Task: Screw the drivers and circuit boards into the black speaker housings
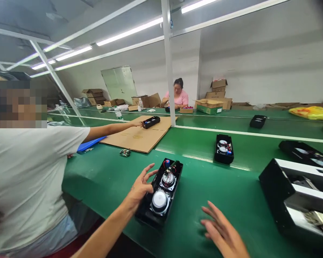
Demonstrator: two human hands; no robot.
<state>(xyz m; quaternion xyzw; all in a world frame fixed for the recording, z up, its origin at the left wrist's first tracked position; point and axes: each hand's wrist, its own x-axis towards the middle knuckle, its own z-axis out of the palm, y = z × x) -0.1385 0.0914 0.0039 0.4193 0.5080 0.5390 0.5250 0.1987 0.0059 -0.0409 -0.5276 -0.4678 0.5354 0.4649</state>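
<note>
Green workbench (pixel 191 186), with open speaker housing (pixel 146 211)

Housing: black, oblong, open side up on the bench before the worker. Looks rigid, moderately heavy with its drivers; smooth walls may slip. Best held by both long outer walls.

Left hand (pixel 138 189): fingers spread at the housing's left edge; from where I stand, cannot tell whether it grips.

Right hand (pixel 222 229): open, empty, apart from the housing.

Lower driver (pixel 159 200), upper driver (pixel 168 180): silver-backed, probably stiff.

Circuit board (pixel 172 168): tilted at the far end, likely fragile; avoid pressing.

The left hand (pixel 140 187) apparently touches the black speaker case (pixel 150 217), right hand (pixel 221 229) apart.
</note>
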